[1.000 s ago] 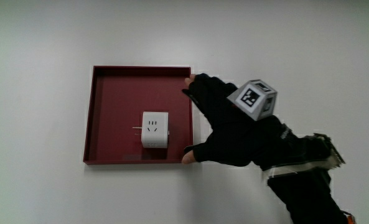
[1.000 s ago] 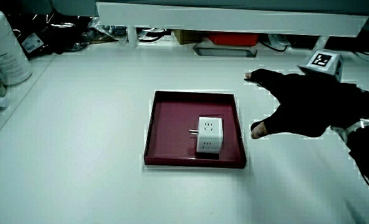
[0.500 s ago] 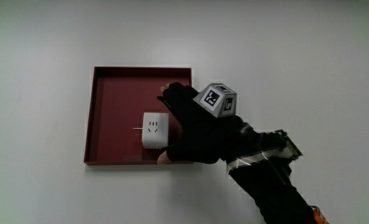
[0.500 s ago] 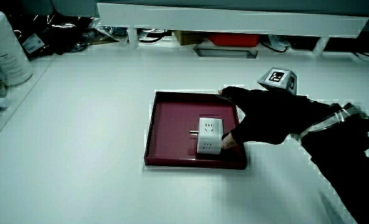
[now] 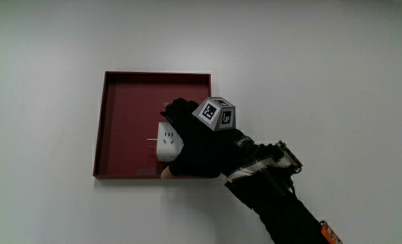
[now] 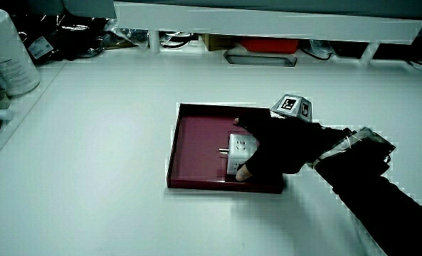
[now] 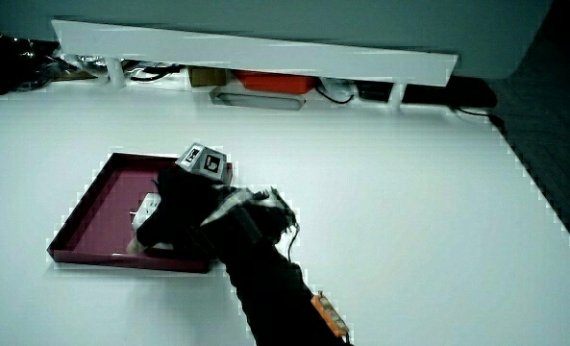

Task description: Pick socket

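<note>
A white socket [image 5: 163, 141] lies in a dark red square tray [image 5: 123, 102], close to the tray wall nearest the person. The gloved hand [image 5: 189, 141] lies over the socket. Its fingers curl around the socket's end farther from the person, and its thumb presses the nearer end. The patterned cube [image 5: 215, 113] rides on the back of the hand. The glove hides about half of the socket. In both side views the socket [image 6: 237, 147] [image 7: 148, 206] still rests on the tray floor [image 6: 196, 142] [image 7: 97, 207] under the hand [image 6: 278, 146] [image 7: 181, 216].
A low white partition [image 6: 267, 18] runs along the table's edge farthest from the person, with cables and small boxes [image 6: 259, 51] under it. A tall white container [image 6: 6, 53] stands at the table's edge in a side view.
The hand moved from beside the tray in over it, came down on the socket and closed its fingers and thumb around it. The socket has stayed in place.
</note>
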A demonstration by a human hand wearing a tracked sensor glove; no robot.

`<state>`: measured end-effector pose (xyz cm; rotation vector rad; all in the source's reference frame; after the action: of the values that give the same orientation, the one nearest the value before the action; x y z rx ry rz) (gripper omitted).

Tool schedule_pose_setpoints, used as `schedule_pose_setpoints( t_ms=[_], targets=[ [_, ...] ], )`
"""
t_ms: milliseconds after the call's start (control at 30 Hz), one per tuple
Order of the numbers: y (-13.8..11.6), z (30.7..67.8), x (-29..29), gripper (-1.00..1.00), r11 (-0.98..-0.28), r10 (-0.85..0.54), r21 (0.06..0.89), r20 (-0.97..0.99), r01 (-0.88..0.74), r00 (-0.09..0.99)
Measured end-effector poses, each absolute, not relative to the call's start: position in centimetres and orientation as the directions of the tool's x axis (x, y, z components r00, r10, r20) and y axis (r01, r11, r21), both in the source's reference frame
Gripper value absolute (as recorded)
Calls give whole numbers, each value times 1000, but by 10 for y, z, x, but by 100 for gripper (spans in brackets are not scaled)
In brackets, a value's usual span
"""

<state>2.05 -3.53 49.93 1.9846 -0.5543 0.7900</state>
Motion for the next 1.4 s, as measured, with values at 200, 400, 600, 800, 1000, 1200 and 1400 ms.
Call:
schedule_pose_setpoints(
  t_ms=[200, 400, 600, 800, 1000, 1200, 1400],
  targets=[
    [-34, 507, 21, 0, -520, -71, 567, 717, -639, 693],
    [-35, 504, 24, 26, -561, -56, 535, 737, -632, 674],
    [-36, 505, 26, 58, -597, -56, 515, 738, -615, 673],
    [-35, 504, 26, 89, -610, -75, 496, 740, -618, 669],
    [-34, 497, 27, 100, -614, -89, 467, 760, -637, 643],
    [-37, 474, 36, 100, -622, -127, 428, 772, -656, 623],
    [-46, 461, 54, 100, -590, -146, 324, 859, -740, 492]
  ],
)
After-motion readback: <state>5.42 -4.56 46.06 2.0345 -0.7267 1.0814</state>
